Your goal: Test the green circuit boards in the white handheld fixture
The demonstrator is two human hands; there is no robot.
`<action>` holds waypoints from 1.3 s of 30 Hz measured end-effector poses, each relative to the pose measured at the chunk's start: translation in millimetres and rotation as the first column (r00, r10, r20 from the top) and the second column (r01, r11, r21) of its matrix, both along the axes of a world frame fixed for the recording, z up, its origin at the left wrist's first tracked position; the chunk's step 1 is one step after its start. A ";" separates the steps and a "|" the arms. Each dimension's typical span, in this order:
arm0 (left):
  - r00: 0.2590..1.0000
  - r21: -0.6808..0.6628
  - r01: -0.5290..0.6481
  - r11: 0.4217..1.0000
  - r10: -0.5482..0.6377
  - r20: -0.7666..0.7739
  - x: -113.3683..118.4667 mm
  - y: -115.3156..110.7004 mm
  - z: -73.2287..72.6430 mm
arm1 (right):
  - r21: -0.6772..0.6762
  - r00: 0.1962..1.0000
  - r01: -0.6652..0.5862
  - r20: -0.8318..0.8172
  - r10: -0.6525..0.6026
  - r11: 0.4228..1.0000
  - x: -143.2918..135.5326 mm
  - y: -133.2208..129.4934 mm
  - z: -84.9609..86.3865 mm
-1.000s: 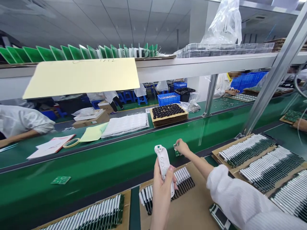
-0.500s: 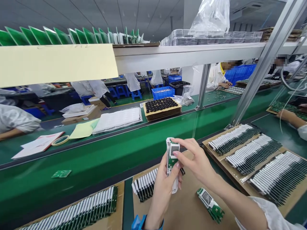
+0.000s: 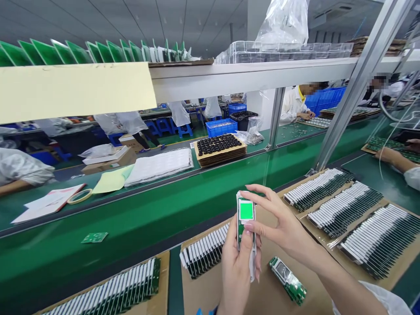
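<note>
My left hand (image 3: pixel 238 267) grips a white handheld casing (image 3: pixel 252 262) upright, low in the middle of the view. A green circuit board with a small lit green screen (image 3: pixel 246 211) sits in the casing. My right hand (image 3: pixel 284 225) pinches the board's top and side with its fingertips. Another circuit board with a screen (image 3: pixel 288 280) lies flat on the cardboard sheet (image 3: pixel 269 302) just right of my left hand. A row of upright boards (image 3: pixel 205 250) stands on the cardboard to the left of my hands.
Cardboard trays of upright boards (image 3: pixel 348 214) fill the right side and another (image 3: pixel 108 295) lies bottom left. A green conveyor belt (image 3: pixel 131 218) runs across, with a loose small board (image 3: pixel 94 237) on it. Beyond are a tape roll (image 3: pixel 79 196), papers, a tray of black parts (image 3: pixel 219 146) and other workers.
My right hand came back from the conveyor with a board and set it into the casing. The board's screen now glows green. Both hands shifted slightly right.
</note>
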State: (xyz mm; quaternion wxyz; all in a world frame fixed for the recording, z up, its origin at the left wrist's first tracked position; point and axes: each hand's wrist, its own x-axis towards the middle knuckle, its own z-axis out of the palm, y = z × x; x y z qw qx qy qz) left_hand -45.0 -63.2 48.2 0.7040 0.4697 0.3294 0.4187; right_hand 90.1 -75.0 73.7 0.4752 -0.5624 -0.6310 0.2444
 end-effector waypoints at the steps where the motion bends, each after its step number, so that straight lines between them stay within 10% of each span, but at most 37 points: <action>1: 1.000 -0.012 -0.002 1.000 0.002 0.013 0.9 -2.1 -0.3 | -0.004 1.000 -0.001 -0.015 0.000 1.000 0.0 -1.5 1.1; 22: 1.000 -0.050 -0.022 0.999 0.023 0.007 9.0 -10.8 -0.1 | 0.024 0.994 0.029 -0.104 -0.027 0.999 6.6 -5.7 -3.1; 27: 0.987 -0.013 0.148 0.989 -0.149 -0.055 10.2 -6.9 -2.1 | 0.140 0.956 0.192 -0.251 -0.153 0.971 2.9 -16.9 -12.1; 32: 0.949 0.076 0.224 0.972 -0.200 -0.242 5.7 11.9 -4.8 | -0.028 0.819 0.333 -0.487 -0.303 0.943 19.1 -39.3 -44.1; 39: 0.965 0.097 0.026 0.995 0.000 -0.262 -11.0 27.9 2.0 | -0.470 0.978 0.180 -0.011 -0.210 0.864 24.1 -73.8 -132.8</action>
